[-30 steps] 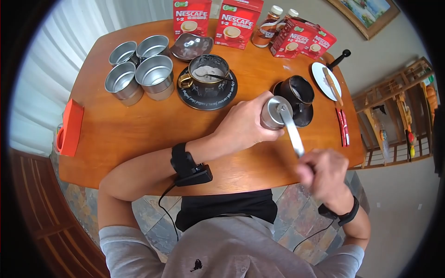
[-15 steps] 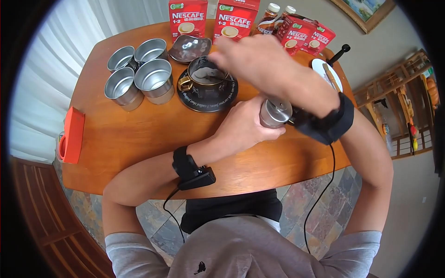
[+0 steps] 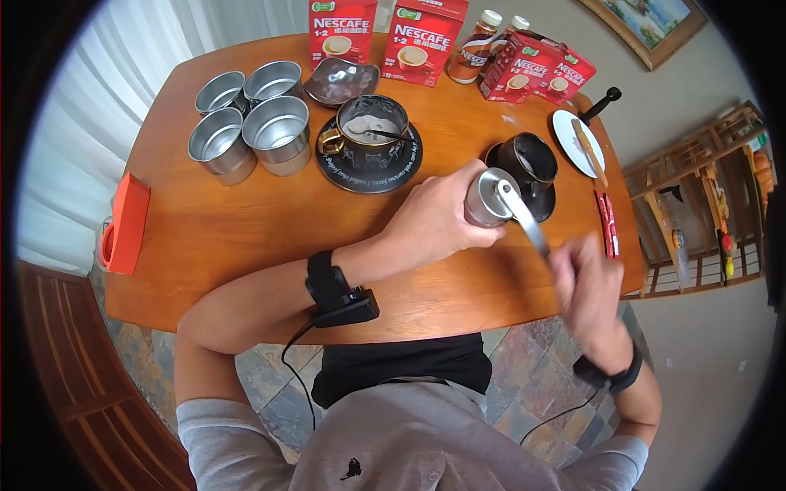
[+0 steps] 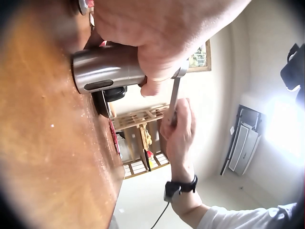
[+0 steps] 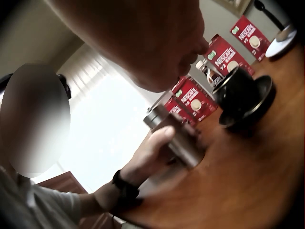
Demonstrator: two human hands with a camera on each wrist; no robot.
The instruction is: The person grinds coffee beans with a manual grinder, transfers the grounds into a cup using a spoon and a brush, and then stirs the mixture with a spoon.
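Note:
A silver hand grinder (image 3: 489, 199) stands upright on the wooden table, its steel body (image 4: 107, 69) gripped near the top by my left hand (image 3: 438, 214). My right hand (image 3: 591, 286) is curled round the outer end of the grinder's crank (image 3: 530, 225), whose knob is hidden in the fingers. The crank points toward the table's front right. Just behind the grinder a black cup (image 3: 528, 159) sits on a dark saucer (image 5: 250, 107). Left of it, a larger black cup (image 3: 370, 123) with a gold handle holds pale powder and a dark spoon.
Several metal cups (image 3: 276, 135) stand at the back left beside a dark wavy bowl (image 3: 341, 80). Red boxes (image 3: 422, 45) and bottles (image 3: 475, 49) line the back. At right are a white plate (image 3: 565, 135) and red sachets (image 3: 607, 225); a red-orange object (image 3: 129, 225) is at left.
My right hand has swung from above the big cup back to the front right with the crank. My left hand has kept its grip on the grinder.

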